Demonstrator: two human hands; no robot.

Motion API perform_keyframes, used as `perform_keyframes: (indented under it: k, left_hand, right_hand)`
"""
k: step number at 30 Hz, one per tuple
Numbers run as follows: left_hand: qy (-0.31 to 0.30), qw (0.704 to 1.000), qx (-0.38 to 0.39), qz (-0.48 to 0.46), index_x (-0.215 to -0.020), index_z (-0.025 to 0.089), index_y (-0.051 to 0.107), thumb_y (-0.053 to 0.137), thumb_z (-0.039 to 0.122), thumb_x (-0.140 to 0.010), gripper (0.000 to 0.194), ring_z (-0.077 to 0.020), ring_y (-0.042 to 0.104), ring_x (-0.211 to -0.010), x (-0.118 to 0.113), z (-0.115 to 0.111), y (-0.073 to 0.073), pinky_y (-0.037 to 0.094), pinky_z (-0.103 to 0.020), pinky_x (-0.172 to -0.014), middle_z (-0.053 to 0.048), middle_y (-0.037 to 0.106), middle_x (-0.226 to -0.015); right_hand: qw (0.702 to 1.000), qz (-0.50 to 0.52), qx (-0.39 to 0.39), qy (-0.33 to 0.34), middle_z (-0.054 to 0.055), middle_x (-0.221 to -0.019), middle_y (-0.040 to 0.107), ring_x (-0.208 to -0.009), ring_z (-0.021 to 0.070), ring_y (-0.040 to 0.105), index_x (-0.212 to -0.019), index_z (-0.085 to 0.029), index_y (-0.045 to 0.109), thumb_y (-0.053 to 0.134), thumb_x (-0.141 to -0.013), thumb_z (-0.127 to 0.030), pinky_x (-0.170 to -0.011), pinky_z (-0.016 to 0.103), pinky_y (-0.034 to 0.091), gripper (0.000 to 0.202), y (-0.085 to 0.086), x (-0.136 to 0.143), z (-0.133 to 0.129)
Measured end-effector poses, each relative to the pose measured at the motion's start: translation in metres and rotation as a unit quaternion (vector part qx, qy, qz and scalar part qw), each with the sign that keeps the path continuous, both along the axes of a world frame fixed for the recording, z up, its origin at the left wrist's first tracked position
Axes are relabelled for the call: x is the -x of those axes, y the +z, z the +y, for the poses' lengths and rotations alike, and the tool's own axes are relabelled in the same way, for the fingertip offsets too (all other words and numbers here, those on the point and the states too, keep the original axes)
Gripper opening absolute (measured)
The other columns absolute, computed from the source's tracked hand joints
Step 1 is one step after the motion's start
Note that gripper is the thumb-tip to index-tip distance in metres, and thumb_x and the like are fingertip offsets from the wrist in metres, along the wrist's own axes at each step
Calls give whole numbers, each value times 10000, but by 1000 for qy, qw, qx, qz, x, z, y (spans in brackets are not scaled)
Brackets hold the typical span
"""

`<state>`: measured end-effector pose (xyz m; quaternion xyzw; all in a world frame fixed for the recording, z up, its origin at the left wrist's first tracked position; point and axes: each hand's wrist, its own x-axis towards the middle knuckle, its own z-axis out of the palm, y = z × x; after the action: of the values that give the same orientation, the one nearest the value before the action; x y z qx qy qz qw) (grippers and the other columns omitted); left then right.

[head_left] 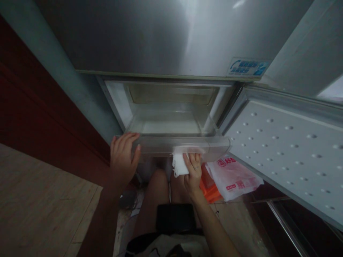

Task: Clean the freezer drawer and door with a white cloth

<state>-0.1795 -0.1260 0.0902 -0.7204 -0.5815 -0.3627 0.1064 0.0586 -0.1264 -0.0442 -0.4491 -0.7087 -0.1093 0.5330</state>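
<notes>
A clear plastic drawer (160, 144) is pulled partway out of the lower fridge compartment, and no items show inside it. At the drawer's left front corner is my left hand (123, 155), its fingers over the top edge and the thumb spread away from them. My right hand (194, 169) presses a white cloth (180, 164) against the drawer's front face, right of the middle. Part of the cloth hangs down to the left of those fingers.
The lower fridge door (284, 150) stands wide open on the right. Beneath it, a white and red plastic bag (235, 178) and an orange bag (210, 185) lie on the floor. A dark red panel (48, 107) rises on the left. The upper fridge door (160, 39) is closed.
</notes>
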Motion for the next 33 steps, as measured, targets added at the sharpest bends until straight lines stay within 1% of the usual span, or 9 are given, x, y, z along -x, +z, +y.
perform_keyframes:
  k: [3, 7, 13, 17, 19, 21, 24, 27, 33]
  left_hand:
    - [-2, 1000, 6, 2, -1209, 187, 517, 364, 286, -922, 340, -258, 482, -1213, -1, -1, 1, 241, -506, -1105, -112, 593, -1228]
    - [-3, 1000, 7, 1, -1213, 194, 511, 358, 289, -923, 341, -253, 482, -1216, 0, -1, 1, 240, -503, -1106, -107, 588, -1237]
    - [1, 1000, 3, 7, -1200, 187, 514, 362, 299, -923, 336, -252, 485, -1215, 1, 0, -1, 238, -494, -1109, -108, 590, -1236]
    - [0, 1000, 6, 6, -1198, 172, 516, 363, 285, -922, 335, -248, 480, -1218, 1, -1, 0, 236, -492, -1112, -111, 589, -1237]
    - [0, 1000, 6, 5, -1197, 178, 517, 365, 281, -922, 331, -247, 483, -1215, 0, -1, 1, 240, -493, -1111, -107, 591, -1234]
    - [0, 1000, 1, 5, -1193, 181, 518, 366, 279, -922, 326, -248, 489, -1209, 0, -1, 1, 241, -494, -1110, -107, 596, -1226]
    - [0, 1000, -4, 5, -1197, 195, 513, 368, 281, -923, 321, -249, 490, -1209, 0, -1, 0, 239, -496, -1111, -101, 595, -1228]
    - [2, 1000, 0, 7, -1198, 196, 512, 369, 284, -923, 321, -252, 488, -1212, 0, -1, 0, 241, -499, -1109, -103, 593, -1229]
    - [-2, 1000, -2, 7, -1211, 214, 503, 363, 285, -924, 327, -245, 487, -1212, 0, -1, 0, 242, -501, -1106, -90, 594, -1233]
  right_hand:
    - [999, -14, -43, 7, 62, -1377, 477, -1365, 227, 304, -1412, -298, 357, 419, -912, -96, -1140, 500, 243, 543, 11, -2, 13]
    - [998, -32, -57, 18, 73, -1347, 510, -1352, 212, 331, -1418, -278, 352, 421, -928, -108, -1138, 468, 266, 523, 9, -7, 18]
    - [1000, -27, -10, 5, 68, -1389, 463, -1369, 210, 293, -1428, -264, 331, 326, -955, -105, -1153, 498, 215, 499, -13, -11, 9]
    - [999, -25, 32, 28, 74, -1430, 405, -1379, 237, 266, -1432, -240, 326, 281, -950, -75, -1138, 538, 219, 512, -27, -12, -4]
    - [998, -22, 47, 40, 81, -1437, 393, -1377, 249, 269, -1428, -224, 340, 254, -944, -58, -1133, 546, 229, 520, -23, -13, -11]
    - [998, -8, 53, 45, 79, -1440, 388, -1373, 260, 278, -1423, -225, 355, 259, -945, -72, -1137, 558, 212, 510, -11, -14, -17]
    - [999, -1, 27, 34, 61, -1437, 394, -1357, 252, 317, -1416, -245, 368, 300, -949, -98, -1153, 539, 190, 494, 8, -17, -17]
    - [1000, -21, 2, 23, 56, -1433, 403, -1346, 224, 343, -1414, -242, 373, 304, -946, -83, -1161, 483, 204, 499, 13, -19, -12]
    - [997, -19, 61, 36, 76, -1453, 368, -1364, 236, 305, -1421, -236, 356, 247, -928, -26, -1137, 507, 238, 548, -16, -23, -16]
